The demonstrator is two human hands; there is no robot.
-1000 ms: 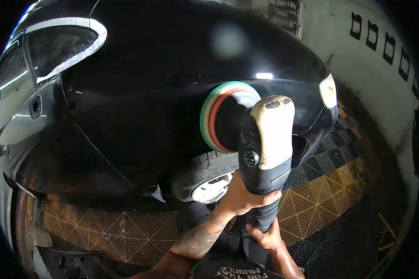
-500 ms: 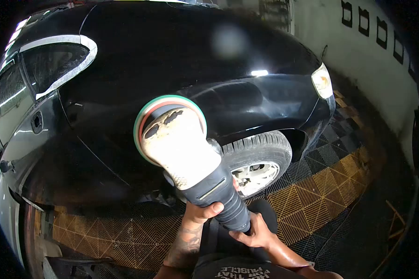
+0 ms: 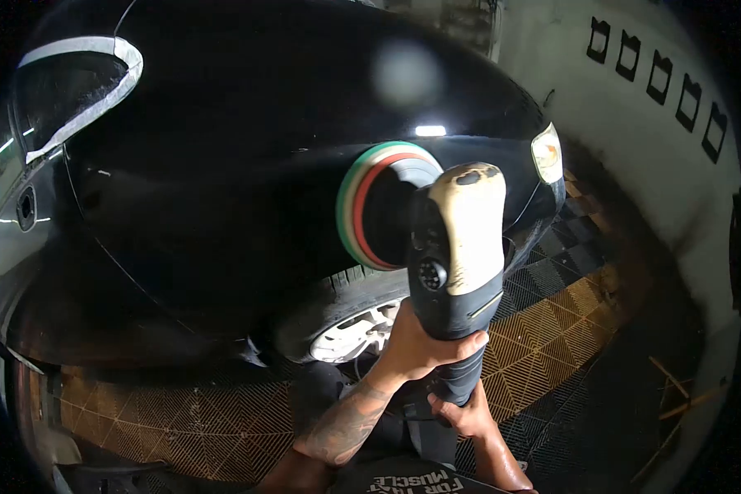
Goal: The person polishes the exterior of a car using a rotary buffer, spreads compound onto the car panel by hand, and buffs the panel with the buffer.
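I hold a car polisher with a worn white head and a black ribbed handle. My left hand is closed around its body just below the white part. Lower down, the end of the handle is in the grip of my right hand. The round buffing pad, ringed in green, white and red, faces the black front fender above the wheel. Pad and fender appear to meet, though the contact edge is partly hidden by the machine.
The front wheel sits below the pad, partly behind my left arm. White masking tape borders the side window. A headlight is at the right end of the car. Yellow and black grid tiles cover the floor beside a pale wall.
The polisher has swung right along the fender, from left of the wheel to above it, and its pad has turned toward the panel. Both hands keep their hold. My view has shifted right.
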